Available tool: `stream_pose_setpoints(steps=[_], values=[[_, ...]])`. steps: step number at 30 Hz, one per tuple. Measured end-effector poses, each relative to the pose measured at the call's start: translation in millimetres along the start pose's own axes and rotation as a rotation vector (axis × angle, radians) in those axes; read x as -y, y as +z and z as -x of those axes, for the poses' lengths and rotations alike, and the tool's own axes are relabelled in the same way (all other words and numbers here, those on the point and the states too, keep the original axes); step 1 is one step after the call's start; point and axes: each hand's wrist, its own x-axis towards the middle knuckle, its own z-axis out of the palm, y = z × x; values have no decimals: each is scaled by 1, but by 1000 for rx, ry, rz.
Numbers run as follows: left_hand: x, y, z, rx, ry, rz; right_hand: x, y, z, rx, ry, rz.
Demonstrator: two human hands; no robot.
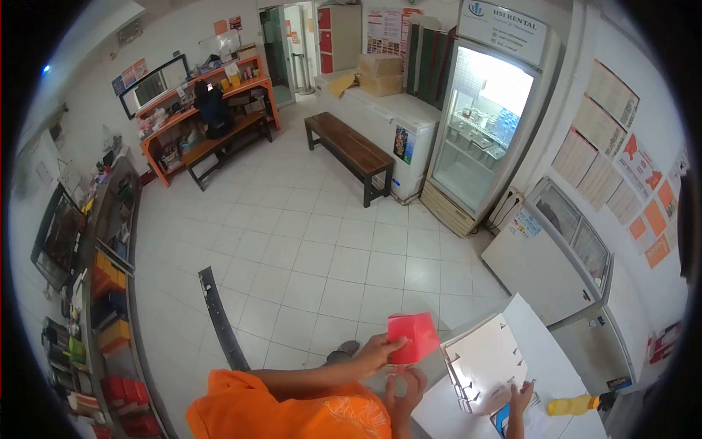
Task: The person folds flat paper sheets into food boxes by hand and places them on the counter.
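My left hand grips a red folded box by its left side, thumb on the near face and the other fingers partly hidden. Just below the box is my right hand, its fingers bent and apart, close to the lower edge; I see nothing held in it. To the right, a stack of flat pale cardboard blanks lies on the white table. Another person's hand rests by the near edge of that stack.
A yellow bottle lies on the table's right part. Beyond stand a chest freezer, a glass-door fridge and a wooden bench. Shelves line the left side. A person in dark clothes sits at the orange counter.
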Motion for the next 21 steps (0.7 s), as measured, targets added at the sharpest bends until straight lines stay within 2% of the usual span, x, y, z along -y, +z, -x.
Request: stream_pose_setpoints(steps=[1, 4, 5, 7, 9, 10, 11, 12, 13, 14, 17, 19, 20, 21], values=[[8, 2, -5, -20, 85, 10, 2, 3, -6, 14, -34, 23], [24, 6, -8, 24, 249, -293, -12, 5, -25, -63, -118, 160], [36, 7, -18, 23, 324, -230, -20, 4, -30, -73, -92, 179], [39, 4, -27, 197, 381, -153, -15, -1, -52, -91, -31, 215], [36, 8, -44, 148, 696, -436, -13, -5, -68, -74, 48, 67], [21, 9, -44, 188, 570, -421, -7, -7, -79, -60, 85, -8], [2, 7, -42, 226, 444, -405, -5, -11, -87, -48, 33, -133], [-16, 7, -41, 264, 319, -390, -4, -13, -92, -28, -13, -114], [-29, 6, -42, 227, 355, -582, -3, -15, -96, -7, -57, -94], [-27, 11, -40, 233, 398, -528, -3, -15, -98, 16, -97, -75], [0, 21, -44, 244, 491, -418, -23, -2, -100, -46, -10, 56], [-10, 26, -43, 394, 302, -132, 5, -7, -130, -149, -65, 240], [-18, 26, -43, 465, 202, 9, 9, -8, -135, -154, -34, 207], [-28, 22, -47, 524, 175, -133, 12, -9, -141, -160, -2, 174]])
